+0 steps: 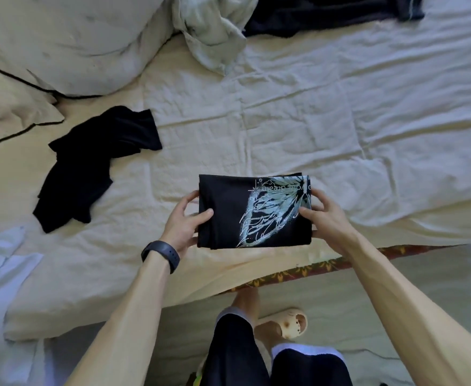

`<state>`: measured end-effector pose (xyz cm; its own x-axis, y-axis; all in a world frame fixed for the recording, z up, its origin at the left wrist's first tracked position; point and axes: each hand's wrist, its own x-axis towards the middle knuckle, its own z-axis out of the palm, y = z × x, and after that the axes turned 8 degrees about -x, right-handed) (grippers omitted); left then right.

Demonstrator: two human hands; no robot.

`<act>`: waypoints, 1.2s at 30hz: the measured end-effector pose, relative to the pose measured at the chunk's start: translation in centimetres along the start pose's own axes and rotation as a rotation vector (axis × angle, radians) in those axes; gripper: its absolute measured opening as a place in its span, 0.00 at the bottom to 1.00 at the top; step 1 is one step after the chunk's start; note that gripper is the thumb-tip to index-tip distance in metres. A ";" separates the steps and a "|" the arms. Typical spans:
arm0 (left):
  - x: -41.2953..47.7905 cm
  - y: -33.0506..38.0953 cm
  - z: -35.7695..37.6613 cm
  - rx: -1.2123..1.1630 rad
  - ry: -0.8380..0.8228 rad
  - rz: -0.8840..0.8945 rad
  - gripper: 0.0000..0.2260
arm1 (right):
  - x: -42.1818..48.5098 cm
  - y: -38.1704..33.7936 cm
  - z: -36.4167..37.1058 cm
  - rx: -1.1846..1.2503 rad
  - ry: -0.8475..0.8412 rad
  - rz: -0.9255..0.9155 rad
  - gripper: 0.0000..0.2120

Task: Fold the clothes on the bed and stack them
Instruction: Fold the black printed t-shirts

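Both hands grip a folded black shirt (245, 213) over the bed (340, 112): left hand (185, 222) fingers (203, 214) curl round its left edge, right hand (322, 215) pinches its right edge beside a pale wing print.

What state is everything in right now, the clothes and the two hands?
Printed shirt: folded into a neat rectangle, held at both sides.
Left hand: grips the shirt's left edge.
Right hand: grips the shirt's right edge.
Black garment: crumpled, unfolded, lying to the left.
Dark garment: unfolded, at the far edge.
Pale cloth: bunched up.
White cloth: lying near left, partly out of frame.
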<state>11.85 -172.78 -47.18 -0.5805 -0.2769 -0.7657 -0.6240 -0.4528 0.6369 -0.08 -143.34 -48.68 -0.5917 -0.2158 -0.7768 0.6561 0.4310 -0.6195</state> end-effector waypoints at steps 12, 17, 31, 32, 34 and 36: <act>-18.7 16.9 25.2 0.199 -0.421 0.449 0.16 | -28.5 -9.1 -22.7 0.204 0.425 -0.492 0.14; -25.2 20.7 35.0 0.244 -0.599 0.544 0.16 | -37.0 -10.3 -30.9 0.276 0.596 -0.613 0.16; -24.7 28.6 59.5 0.349 -0.867 0.580 0.16 | -39.3 -13.9 -48.1 0.372 0.916 -0.683 0.10; -24.1 29.4 61.3 0.354 -0.879 0.573 0.16 | -38.8 -14.6 -49.4 0.381 0.938 -0.680 0.09; -22.9 30.4 64.1 0.373 -0.892 0.559 0.16 | -37.7 -15.7 -51.6 0.382 0.972 -0.662 0.06; -21.3 31.3 67.0 0.404 -0.892 0.547 0.16 | -36.4 -16.8 -54.1 0.381 1.001 -0.632 0.05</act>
<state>-30.36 -124.27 -4.96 -0.8944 0.4252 -0.1387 -0.2000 -0.1027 0.9744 -14.91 -95.30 -3.87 -0.8404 0.5419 -0.0068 0.1219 0.1768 -0.9767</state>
